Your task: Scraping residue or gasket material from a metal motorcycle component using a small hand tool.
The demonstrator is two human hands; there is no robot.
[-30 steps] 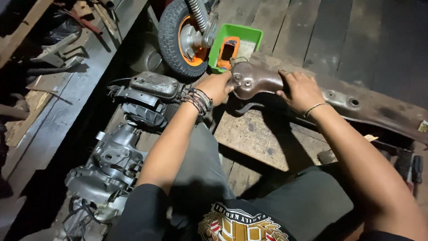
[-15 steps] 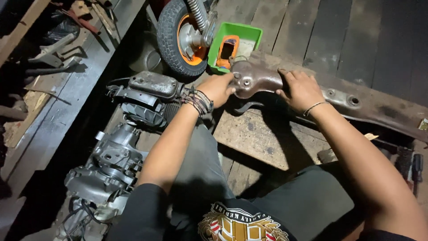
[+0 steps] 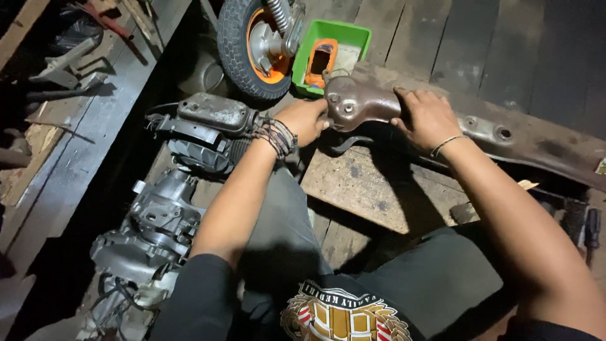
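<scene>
A: Planks [image 3: 505, 44] underneath everything, dark and worn. Across them, long rusty brown metal frame part [image 3: 536, 142], running from centre out to the right edge, bolt holes along its flat length.

B: And its near end?

A: Rounded, brown, with small holes, raised just above a pale wooden board [image 3: 372, 186]. Gripped there from both sides. Left hand [image 3: 306, 120] closed on the tip of the rounded end, corded bracelets at the wrist. Right hand [image 3: 426, 117] laid over the top just beyond, fingers curled down the far side, thin bangle on the wrist.

B: Around that, by size?

A: To the left, grey engine block [image 3: 148, 237] with loose wires at its lower end, lying on the floor beside the left arm. Above it, second engine piece [image 3: 202, 129] with cooling fins and a rusty cover, just beside the left wrist. Further up, small wheel [image 3: 252, 44] with black tyre and orange hub, shock spring against it.

B: Anything crowding the frame part?

A: Green plastic tray [image 3: 353, 35] directly behind the rounded end, touching or nearly so; cannot tell which. Inside, orange rectangular piece [image 3: 320, 63], partly hidden by the frame tip. Bent dark metal strip [image 3: 347, 144] under the rounded end, on the board. Off right, dark-handled tool [image 3: 592, 230] near the edge. Far left, scrap metal bits [image 3: 63, 63] on a wooden shelf.
</scene>
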